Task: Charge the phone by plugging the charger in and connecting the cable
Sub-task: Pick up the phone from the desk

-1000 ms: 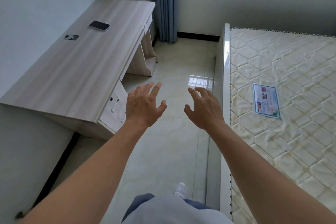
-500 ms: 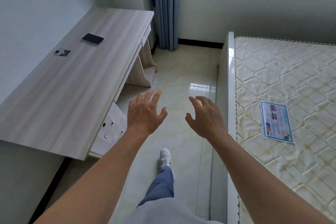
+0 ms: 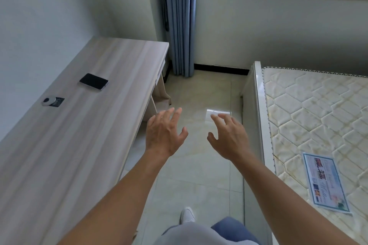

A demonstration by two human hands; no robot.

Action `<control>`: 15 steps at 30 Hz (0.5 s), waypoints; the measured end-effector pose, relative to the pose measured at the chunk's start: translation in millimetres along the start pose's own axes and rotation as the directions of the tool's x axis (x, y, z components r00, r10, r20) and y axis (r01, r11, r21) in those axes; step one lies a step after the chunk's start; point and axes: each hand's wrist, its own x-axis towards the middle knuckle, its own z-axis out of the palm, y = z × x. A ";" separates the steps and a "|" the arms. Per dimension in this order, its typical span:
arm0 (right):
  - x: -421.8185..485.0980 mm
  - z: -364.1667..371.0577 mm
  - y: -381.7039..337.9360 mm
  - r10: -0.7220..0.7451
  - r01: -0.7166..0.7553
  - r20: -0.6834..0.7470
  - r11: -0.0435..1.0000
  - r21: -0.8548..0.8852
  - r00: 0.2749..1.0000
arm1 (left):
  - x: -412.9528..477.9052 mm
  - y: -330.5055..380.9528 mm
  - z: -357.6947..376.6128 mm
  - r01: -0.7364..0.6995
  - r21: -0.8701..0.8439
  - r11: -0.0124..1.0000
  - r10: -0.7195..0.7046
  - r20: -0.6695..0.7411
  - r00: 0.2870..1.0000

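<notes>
A dark phone point(image 3: 94, 81) lies face up on the pale wooden desk point(image 3: 75, 137) along the left wall. Nearer to me on the desk sits a small white round object on a dark cable port point(image 3: 52, 101). My left hand point(image 3: 165, 132) hovers over the floor just off the desk's right edge, fingers spread, holding nothing. My right hand point(image 3: 229, 135) hangs beside it, fingers apart and empty, close to the bed frame. No charger or cable shows in view.
A bed with a quilted bare mattress point(image 3: 318, 125) and a printed label point(image 3: 326, 183) fills the right. A blue curtain point(image 3: 179, 20) hangs in the far corner under a window. Glossy tiled floor point(image 3: 199, 175) runs between desk and bed. My white shoe point(image 3: 187, 215) is below.
My view has moved forward and tilted up; the desk, phone and bed appear closer and lower, and the window came into view. Both hands stay open and spread.
</notes>
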 end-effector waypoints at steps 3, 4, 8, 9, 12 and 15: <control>37.1 2.0 -4.5 0.004 -0.004 0.011 1.000 0.000 1.000 | 34.0 -13.1 3.8 0.000 0.015 1.000 0.000 0.009 1.000; 49.2 2.4 -5.3 0.002 -0.002 0.011 1.000 -0.001 1.000 | 45.8 -16.5 5.2 -0.001 0.014 1.000 0.001 0.011 1.000; 98.5 5.5 -1.1 -0.026 0.026 0.020 1.000 -0.017 0.999 | 94.6 -25.2 13.3 0.010 -0.004 1.000 -0.010 0.013 1.000; 112.0 6.1 0.7 -0.034 0.035 0.023 0.999 -0.020 0.999 | 106.5 -27.0 15.7 0.015 -0.003 1.000 -0.015 0.012 1.000; 157.4 7.3 6.1 -0.063 0.063 0.023 0.998 -0.016 0.998 | 144.2 -33.6 23.2 0.047 -0.001 0.999 -0.047 0.000 0.999; 209.1 9.0 13.6 -0.095 0.095 0.008 0.995 0.003 0.995 | 189.6 -37.1 31.5 0.089 -0.006 0.996 -0.089 0.006 0.996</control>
